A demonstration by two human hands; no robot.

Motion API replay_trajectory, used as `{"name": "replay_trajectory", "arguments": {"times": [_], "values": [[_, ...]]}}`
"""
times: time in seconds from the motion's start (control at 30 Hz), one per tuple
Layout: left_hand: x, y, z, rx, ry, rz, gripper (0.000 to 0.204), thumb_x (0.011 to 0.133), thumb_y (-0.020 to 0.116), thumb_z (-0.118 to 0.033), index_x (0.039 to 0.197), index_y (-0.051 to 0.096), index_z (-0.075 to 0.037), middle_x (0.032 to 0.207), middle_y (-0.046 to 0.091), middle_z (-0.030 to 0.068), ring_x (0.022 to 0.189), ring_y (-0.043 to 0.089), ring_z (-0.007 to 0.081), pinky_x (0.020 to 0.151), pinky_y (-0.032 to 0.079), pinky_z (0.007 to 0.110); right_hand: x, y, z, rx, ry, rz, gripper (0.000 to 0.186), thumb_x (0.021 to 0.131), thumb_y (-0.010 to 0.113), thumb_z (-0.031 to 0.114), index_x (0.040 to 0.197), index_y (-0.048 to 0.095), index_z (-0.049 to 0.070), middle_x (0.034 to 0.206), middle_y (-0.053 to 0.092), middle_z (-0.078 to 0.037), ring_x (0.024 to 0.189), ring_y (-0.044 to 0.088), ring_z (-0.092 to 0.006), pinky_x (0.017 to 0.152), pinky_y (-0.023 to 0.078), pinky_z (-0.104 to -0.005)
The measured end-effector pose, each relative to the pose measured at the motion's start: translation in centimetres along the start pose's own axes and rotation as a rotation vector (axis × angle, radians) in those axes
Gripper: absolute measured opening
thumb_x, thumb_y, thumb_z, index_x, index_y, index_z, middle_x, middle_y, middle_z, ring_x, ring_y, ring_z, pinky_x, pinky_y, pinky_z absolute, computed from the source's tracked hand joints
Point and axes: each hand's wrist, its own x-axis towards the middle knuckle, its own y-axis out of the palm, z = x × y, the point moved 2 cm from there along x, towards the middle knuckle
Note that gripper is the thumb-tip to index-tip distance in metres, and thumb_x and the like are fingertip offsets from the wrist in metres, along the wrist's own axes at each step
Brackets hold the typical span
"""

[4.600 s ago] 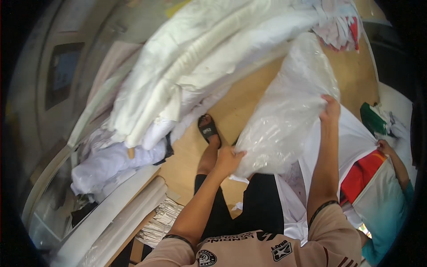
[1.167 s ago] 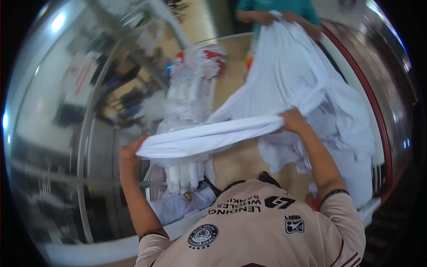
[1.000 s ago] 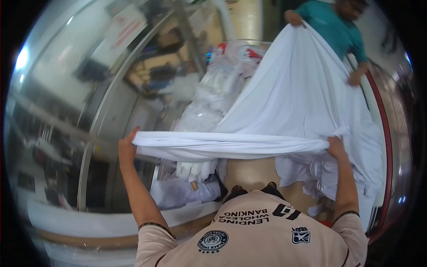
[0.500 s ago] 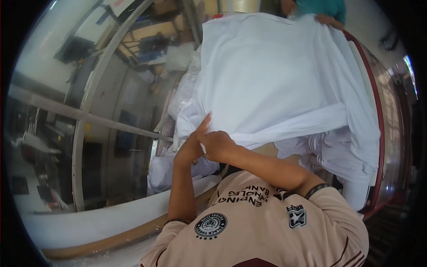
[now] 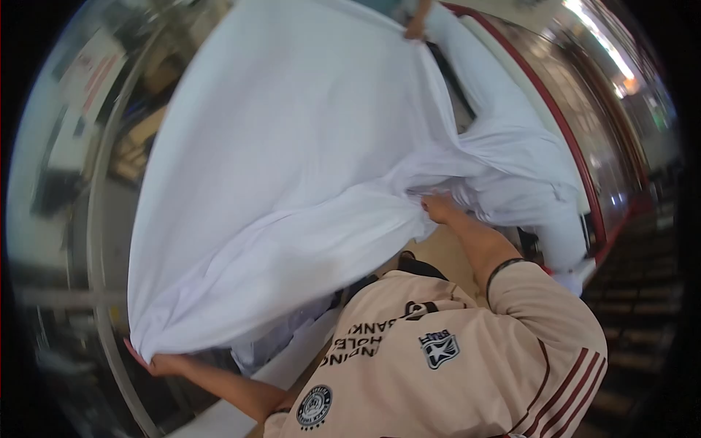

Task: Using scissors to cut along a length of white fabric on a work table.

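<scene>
A wide white cloth (image 5: 292,131) is pulled taut across the view, raised above what lies under it. My left hand (image 5: 157,361) is closed on its near left corner, with the arm stretched out to the left. Gathered folds by the middle of the near edge are gripped by my right hand (image 5: 437,207), its fingers partly hidden by the fabric. At the far side another person's hand (image 5: 416,29) holds the cloth's far right part. More white fabric (image 5: 511,168) lies bunched to the right of my right hand.
A red-edged table or frame (image 5: 562,109) runs along the right side. On the left stands a metal-framed glass partition (image 5: 98,248) with items behind it. Below the cloth, near me, are a bundle of white fabric (image 5: 281,336) and a pale long surface (image 5: 219,417).
My hands, close together before, have moved apart: left outward to the left, right to the right. The cloth has lifted and spread leftward. The other person's hand now shows higher and further left.
</scene>
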Motion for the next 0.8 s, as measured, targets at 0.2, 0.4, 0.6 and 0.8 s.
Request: {"name": "replay_trajectory", "arguments": {"times": [0.2, 0.4, 0.6, 0.8], "values": [[-16.5, 8.4, 1.8, 1.091, 0.399, 1.550, 0.085, 0.082, 0.062, -0.022, 0.149, 0.015, -0.001, 0.155, 0.014, 0.0221, 0.144, 0.013, 0.0369, 0.118, 0.012, 0.044, -3.9, -1.2, 30.3, 1.041, -0.709, 0.279, 0.027, 0.095, 0.041, 0.019, 0.109, 0.055, 0.001, 0.108, 0.061, -0.021, 0.100, 0.057, -0.0268, 0.092, 0.040, -0.0429], [-25.6, 11.7, -3.5, 0.592, -0.066, 1.641, 0.043, 0.071, 0.070, -0.007, 0.114, 0.064, -0.004, 0.095, 0.068, 0.0141, 0.084, 0.059, 0.0184, 0.078, 0.045, 0.034, -14.4, -15.7, 30.0, 0.924, -1.175, 0.296, 0.022, 0.088, 0.055, 0.011, 0.106, 0.050, -0.001, 0.105, 0.058, -0.021, 0.104, 0.054, -0.0323, 0.094, 0.039, -0.0427], [-10.4, 10.8, -15.9, 0.248, 0.288, 0.781, 0.036, 0.085, 0.062, -0.021, 0.112, 0.064, 0.002, 0.109, 0.065, 0.0210, 0.098, 0.061, 0.0305, 0.088, 0.048, 0.043, -9.0, -14.8, 12.6, 0.672, -1.127, -0.575, 0.129, 0.054, 0.082, 0.062, 0.152, 0.015, 0.013, 0.149, 0.031, -0.021, 0.142, 0.018, -0.0393, 0.112, 0.019, -0.0531], [-3.4, 5.4, -18.9, 1.084, 0.253, 0.130, 0.036, 0.087, 0.061, -0.027, 0.108, 0.061, 0.002, 0.094, 0.061, 0.0204, 0.085, 0.059, 0.0336, 0.073, 0.049, 0.046, -9.7, 2.7, -19.6, -0.281, -0.280, 0.337, 0.102, 0.057, 0.072, 0.063, 0.144, 0.036, 0.027, 0.144, 0.044, -0.012, 0.143, 0.011, -0.0358, 0.110, 0.000, -0.0611]]}}
